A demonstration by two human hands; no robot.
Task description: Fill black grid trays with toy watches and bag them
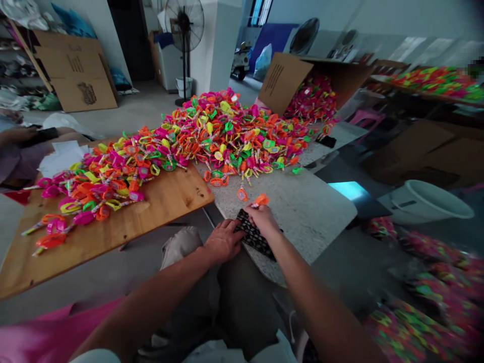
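My left hand (223, 241) rests with curled fingers on the near end of a black perforated tray (254, 236) that lies at the edge of a speckled stone table (302, 212). My right hand (262, 218) is closed on a small orange plastic toy (260, 200) just above the tray's far end. A big heap of pink, orange, green and yellow plastic toys (212, 133) covers the table beyond my hands. A few loose orange pieces (242, 193) lie just ahead of my right hand.
A wooden board (113, 232) at left carries more toys. A tipped cardboard box (287, 80) spills toys at the back right. A white bucket (423, 201) sits at right, with more toys on the floor (434, 287). Another person's arm (22, 138) shows at far left. A standing fan (184, 30) is behind.
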